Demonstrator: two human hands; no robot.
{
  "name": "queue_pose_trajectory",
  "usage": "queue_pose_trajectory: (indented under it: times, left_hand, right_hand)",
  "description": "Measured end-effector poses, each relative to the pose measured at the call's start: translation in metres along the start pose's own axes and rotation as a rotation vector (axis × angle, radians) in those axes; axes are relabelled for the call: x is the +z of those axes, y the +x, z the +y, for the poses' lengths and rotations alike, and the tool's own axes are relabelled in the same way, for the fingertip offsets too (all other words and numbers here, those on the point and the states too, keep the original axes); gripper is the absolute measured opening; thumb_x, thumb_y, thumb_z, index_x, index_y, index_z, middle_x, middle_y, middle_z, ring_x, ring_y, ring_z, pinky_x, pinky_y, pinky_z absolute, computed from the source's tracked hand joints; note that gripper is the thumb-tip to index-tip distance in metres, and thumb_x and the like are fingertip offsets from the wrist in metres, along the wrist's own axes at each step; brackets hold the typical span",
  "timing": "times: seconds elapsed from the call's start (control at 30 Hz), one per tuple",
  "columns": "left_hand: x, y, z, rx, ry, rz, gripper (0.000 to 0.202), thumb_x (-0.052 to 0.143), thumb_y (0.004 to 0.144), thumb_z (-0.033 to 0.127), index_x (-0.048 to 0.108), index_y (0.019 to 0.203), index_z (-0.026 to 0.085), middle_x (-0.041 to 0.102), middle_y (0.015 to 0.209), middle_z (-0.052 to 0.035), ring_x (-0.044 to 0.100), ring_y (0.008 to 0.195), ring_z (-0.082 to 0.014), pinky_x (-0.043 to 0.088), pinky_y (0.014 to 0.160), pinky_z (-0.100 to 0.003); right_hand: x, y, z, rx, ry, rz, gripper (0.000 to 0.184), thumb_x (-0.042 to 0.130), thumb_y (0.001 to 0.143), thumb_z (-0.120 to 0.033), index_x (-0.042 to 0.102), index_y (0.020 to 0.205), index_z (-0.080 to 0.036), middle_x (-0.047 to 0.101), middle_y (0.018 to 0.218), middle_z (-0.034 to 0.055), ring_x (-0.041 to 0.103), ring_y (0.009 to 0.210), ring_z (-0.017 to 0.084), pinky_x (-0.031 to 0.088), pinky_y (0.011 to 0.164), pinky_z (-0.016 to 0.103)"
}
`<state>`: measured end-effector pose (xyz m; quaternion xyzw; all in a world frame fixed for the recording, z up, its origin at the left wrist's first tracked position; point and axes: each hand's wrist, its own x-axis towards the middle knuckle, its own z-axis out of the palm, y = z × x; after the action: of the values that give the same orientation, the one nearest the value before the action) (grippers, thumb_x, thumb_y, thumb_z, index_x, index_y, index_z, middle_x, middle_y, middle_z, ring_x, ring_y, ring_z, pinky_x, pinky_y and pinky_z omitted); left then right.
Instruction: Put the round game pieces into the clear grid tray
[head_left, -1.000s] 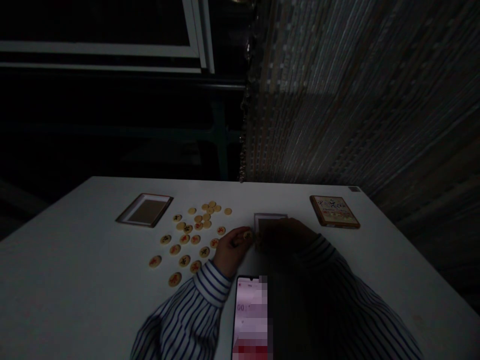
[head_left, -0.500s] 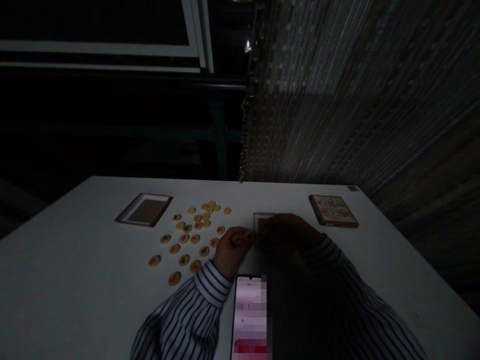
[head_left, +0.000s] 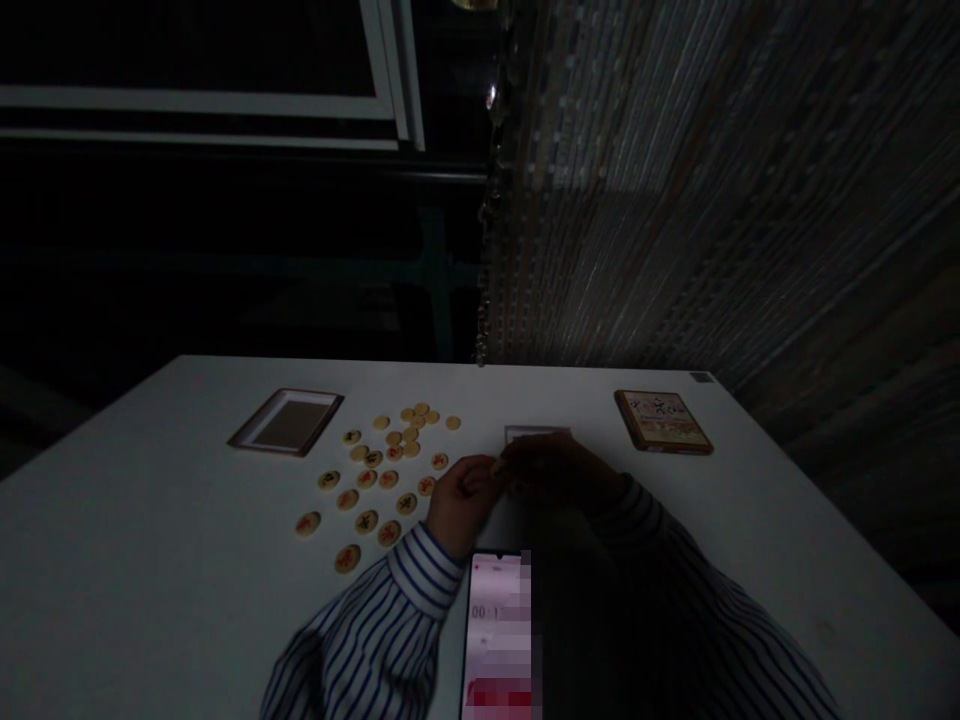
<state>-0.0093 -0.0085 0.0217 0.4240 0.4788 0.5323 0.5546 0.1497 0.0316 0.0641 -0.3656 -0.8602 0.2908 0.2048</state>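
Note:
My left hand (head_left: 461, 508) is closed, its thumb and fingers pinching a round wooden Chinese chess piece (head_left: 498, 466). Right beside it, in deep shadow, my right hand (head_left: 559, 472) has curled fingers that reach to the same piece; what they hold is hidden. Beneath the right hand lies a shallow tray (head_left: 517, 432), of which mainly the pale far rim shows. To the left of my hands, many Chinese chess pieces (head_left: 388, 479) are scattered on the white table (head_left: 165, 560), some with red or black characters up, others blank side up.
A shallow open box half (head_left: 292, 422) lies at the back left. At the back right is a printed Chinese chess box (head_left: 664, 420). A lit phone with a timer (head_left: 495, 620) rests between my forearms. Beyond the table's far edge hangs a bead curtain (head_left: 600, 250).
My right hand has moved left from over the tray, and its fingers now meet my left fingertips at the piece. The left hand stays nearly in place.

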Motion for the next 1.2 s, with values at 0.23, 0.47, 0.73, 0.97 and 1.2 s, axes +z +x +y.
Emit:
queue_pose_trajectory:
  times: [0.23,0.47,0.73,0.97,1.2]
  left_hand:
    - [0.001,-0.003,0.006,0.047,0.024,0.028,0.024,0.066,0.057,0.02,0.058,0.079,0.015,0.066,0.072,-0.0033,0.061,0.068,-0.0127,0.047,0.062,-0.022]
    - [0.002,-0.003,0.01,0.068,-0.075,0.087,0.03,0.068,0.055,0.019,0.057,0.081,0.013,0.067,0.07,-0.0033,0.062,0.067,-0.013,0.048,0.065,-0.025]
    - [-0.002,-0.001,0.005,0.107,-0.034,0.1,0.029,0.067,0.059,0.023,0.06,0.085,0.012,0.068,0.079,-0.0067,0.063,0.075,-0.0155,0.049,0.071,-0.028]
    - [-0.003,-0.004,0.014,0.117,0.082,0.133,0.028,0.064,0.063,0.026,0.065,0.087,0.012,0.069,0.083,-0.0081,0.064,0.078,-0.0178,0.05,0.076,-0.03]
    - [-0.007,-0.002,0.009,0.126,0.164,0.108,0.032,0.062,0.066,0.03,0.064,0.094,0.014,0.068,0.092,-0.0071,0.061,0.088,-0.0186,0.046,0.083,-0.031]
  right_hand:
    - [0.005,0.002,-0.004,0.001,0.123,0.072,0.017,0.051,0.078,-0.025,0.06,0.087,-0.015,0.066,0.078,0.0053,0.061,0.069,0.013,0.046,0.061,0.022]
    - [0.01,0.008,-0.002,-0.031,0.092,0.222,0.014,0.051,0.076,-0.026,0.059,0.082,-0.015,0.064,0.074,0.0041,0.058,0.065,0.012,0.044,0.059,0.021]
    - [0.011,0.007,-0.001,-0.01,0.118,0.189,0.018,0.049,0.078,-0.027,0.058,0.088,-0.016,0.064,0.077,0.0041,0.058,0.067,0.012,0.044,0.06,0.022]
    - [0.012,0.008,0.001,-0.042,0.106,0.19,0.018,0.049,0.079,-0.028,0.058,0.09,-0.016,0.064,0.081,0.0044,0.058,0.073,0.012,0.044,0.065,0.022]
    - [0.013,0.007,0.001,-0.006,0.146,0.187,0.021,0.047,0.079,-0.035,0.057,0.087,-0.017,0.064,0.078,0.0036,0.058,0.068,0.012,0.044,0.06,0.021]
